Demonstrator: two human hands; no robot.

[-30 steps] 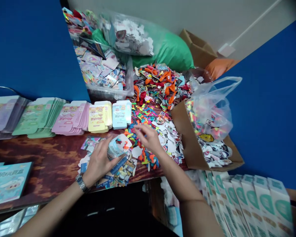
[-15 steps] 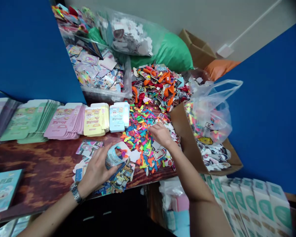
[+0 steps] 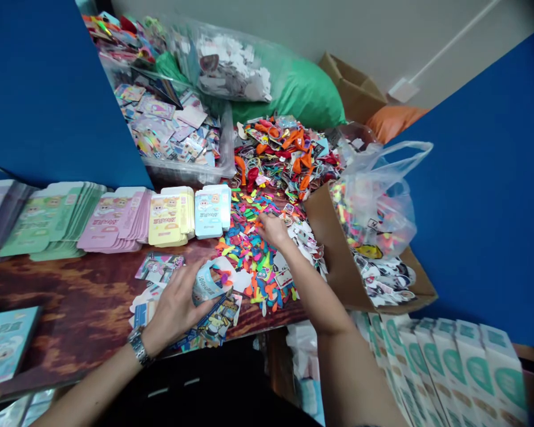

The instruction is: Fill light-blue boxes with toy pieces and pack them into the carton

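Observation:
My left hand is wrapped round a light blue box, whose open mouth shows orange and pink pieces inside. Under that hand lie printed cards. My right hand reaches into the pile of small colourful balloons; its fingers are bent down at the pile, and whatever they hold, if anything, is hidden. White cut-out stickers lie just right of it.
Flat boxes in blue, yellow, pink and green line the table's back left. Behind are a clear bin and mixed trinkets. A cardboard box with a plastic bag stands right.
My right hand has moved left and slightly away from me, down onto the balloons. My left hand still holds the blue box in nearly the same place.

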